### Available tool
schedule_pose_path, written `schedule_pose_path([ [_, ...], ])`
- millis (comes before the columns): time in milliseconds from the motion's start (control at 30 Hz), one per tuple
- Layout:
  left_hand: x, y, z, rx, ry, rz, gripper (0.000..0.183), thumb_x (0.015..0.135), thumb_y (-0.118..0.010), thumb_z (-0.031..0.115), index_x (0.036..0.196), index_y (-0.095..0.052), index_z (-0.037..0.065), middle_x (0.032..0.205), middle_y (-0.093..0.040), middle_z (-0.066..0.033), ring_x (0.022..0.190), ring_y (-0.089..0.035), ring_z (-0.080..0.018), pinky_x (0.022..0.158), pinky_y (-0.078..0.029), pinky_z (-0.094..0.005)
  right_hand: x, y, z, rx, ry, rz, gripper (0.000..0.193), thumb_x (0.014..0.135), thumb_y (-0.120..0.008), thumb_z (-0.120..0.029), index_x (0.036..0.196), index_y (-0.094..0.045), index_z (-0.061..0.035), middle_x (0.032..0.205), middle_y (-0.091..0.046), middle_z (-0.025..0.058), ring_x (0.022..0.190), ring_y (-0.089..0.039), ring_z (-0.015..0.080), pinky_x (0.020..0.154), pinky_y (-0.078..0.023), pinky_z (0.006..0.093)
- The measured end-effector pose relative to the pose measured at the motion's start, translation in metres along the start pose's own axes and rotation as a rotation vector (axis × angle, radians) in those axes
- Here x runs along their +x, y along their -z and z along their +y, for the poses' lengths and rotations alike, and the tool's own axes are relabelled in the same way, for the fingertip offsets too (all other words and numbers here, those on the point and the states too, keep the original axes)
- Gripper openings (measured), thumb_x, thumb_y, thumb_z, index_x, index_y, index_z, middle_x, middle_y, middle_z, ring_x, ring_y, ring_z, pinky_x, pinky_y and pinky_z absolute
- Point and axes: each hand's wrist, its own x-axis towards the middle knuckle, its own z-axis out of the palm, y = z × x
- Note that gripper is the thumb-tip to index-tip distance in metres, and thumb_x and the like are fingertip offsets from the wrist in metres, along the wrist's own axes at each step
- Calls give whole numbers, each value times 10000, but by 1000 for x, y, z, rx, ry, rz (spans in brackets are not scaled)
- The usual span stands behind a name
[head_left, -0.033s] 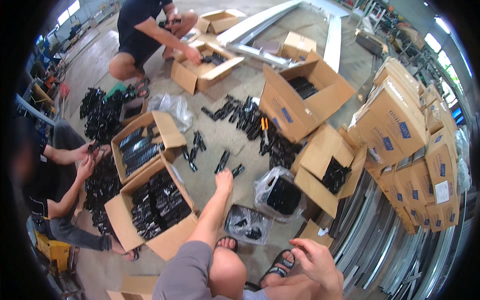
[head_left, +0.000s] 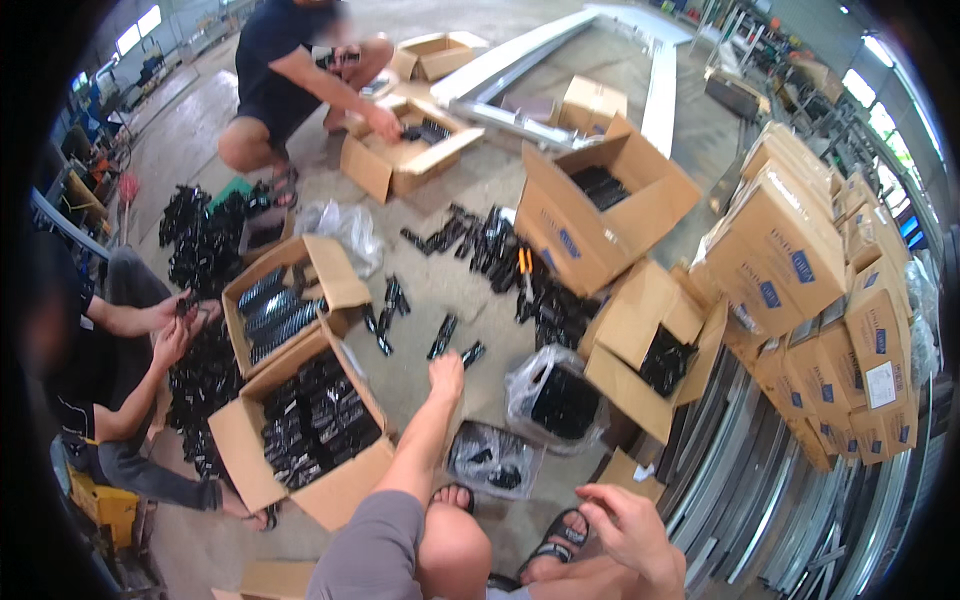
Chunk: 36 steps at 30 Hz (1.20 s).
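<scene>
Bunching its fingers together, the left hand (head_left: 446, 372) was stretched forward over the grey floor (head_left: 425, 288); its fingertips were hidden, so whether they gripped anything could not be told. One black piece (head_left: 442, 336) lay just beyond it, and a second black piece (head_left: 474, 353) lay just to its far right. The right hand (head_left: 630, 525) hung near the right leg, its fingers curled but apart, seemingly empty.

A weak fingertip pinch at that long reach might have let a slick-looking piece drop, and a low sweep of the hand could have scattered the pair.

Counting outward: two loose pieces beside the left hand; three clear plastic bundles (head_left: 518, 398), two at near right, one at far left; one tool with orange handles (head_left: 525, 262) by the far heap (head_left: 558, 305) of pieces; at least six open cardboard boxes (head_left: 550, 225); two co-workers, one at left (head_left: 75, 370) holding a small dark piece, one farther off (head_left: 272, 75) reaching into a box. The heaped pieces and the stacked boxes (head_left: 775, 255) at right overlapped too much to count.
</scene>
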Motion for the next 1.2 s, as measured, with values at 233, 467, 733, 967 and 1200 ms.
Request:
schedule_pose_path([
  [233, -20, 67, 8, -379, 149, -307, 287, 809, -743, 188, 1000, -730, -27, 903, -740, -189, 866, -734, -296, 793, -588, -407, -2, 0, -3, 28, -39, 13, 263, 931, -664, -212, 1115, -684, -25, 962, -719, 141, 825, -707, 257, 740, -549, 328],
  [467, -86, 211, 67, -1464, -308, -678, 429, 952, -678, 175, 1330, -554, 12, 1115, -657, -23, 1008, -616, -104, 875, -511, -287, 1, -1, 13, 114, 19, 239, 319, 929, -684, -208, 1183, -684, -15, 972, -736, 135, 814, -699, 184, 725, -541, 299],
  [733, -187, 349, 136, -1256, -779, -591, 394, 943, -683, 112, 1308, -582, 6, 1051, -667, -31, 961, -589, -95, 894, -487, -285, 24, 50, -18, 795, 146, 375, 386, 971, -673, -168, 1308, -593, 3, 1050, -681, 29, 898, -650, 103, 751, -538, 254],
  [967, -220, 366, 144, -1364, -546, -557, 458, 916, -737, 141, 1312, -592, -39, 1139, -686, -63, 1001, -628, -111, 907, -495, -282, 9, 44, -4, 968, 102, 459, 229, 982, -635, -142, 1155, -635, 8, 1002, -707, 63, 876, -669, 114, 792, -549, 267],
  [1200, -234, 349, 155, -1448, -399, -535, 412, 878, -770, 85, 1249, -611, -1, 1105, -693, -78, 983, -647, -105, 848, -518, -254, 4, 33, -1, 812, 81, 308, 196, 968, -651, -129, 1080, -662, 32, 948, -673, 19, 843, -608, 69, 744, -510, 241],
])
